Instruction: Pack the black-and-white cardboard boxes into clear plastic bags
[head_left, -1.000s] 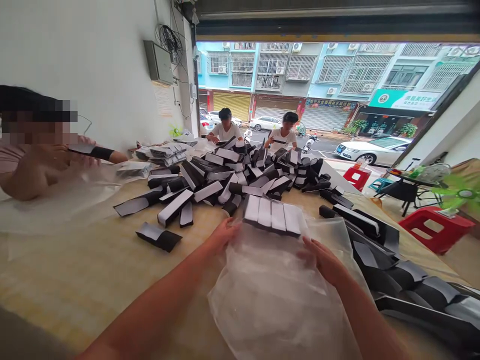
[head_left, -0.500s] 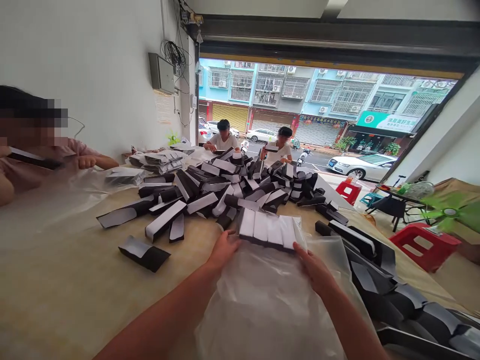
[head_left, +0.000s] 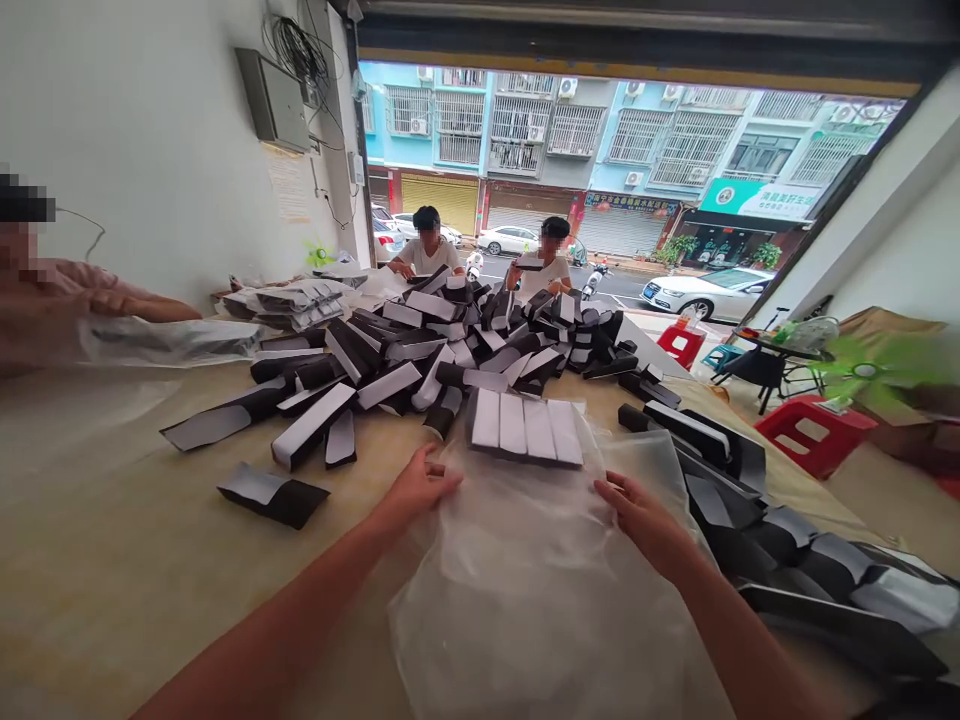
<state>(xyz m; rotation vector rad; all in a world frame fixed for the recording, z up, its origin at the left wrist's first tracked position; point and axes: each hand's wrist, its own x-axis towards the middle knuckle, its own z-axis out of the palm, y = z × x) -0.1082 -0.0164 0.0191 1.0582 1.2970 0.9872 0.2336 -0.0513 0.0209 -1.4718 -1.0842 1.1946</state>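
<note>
Two bare hands at a clear plastic bag (head_left: pixel 525 580) on the yellowish worktop (head_left: pixel 150 560). Relative to the bundle of black-and-white strips (head_left: pixel 525 425), the left hand (head_left: pixel 421 487) and right hand (head_left: pixel 646 515) now lie nearer the wearer than half a second earlier, when the right fingertips met the bundle's near edge. Each grip is closed on the film, the left at its left edge, the right at its right edge, both just apart from the bundle. The bundle, four white faces upward, appears to lie inside the far end of the bag, with slack film spreading toward the wearer; the change reads as a shift of hold from bundle to bag. Beyond lies the loose heap of strips (head_left: pixel 420 350). At far left, a strip held up earlier no longer shows; a co-worker's hand (head_left: pixel 110 300) is at a second plastic bag (head_left: pixel 176 342).
</note>
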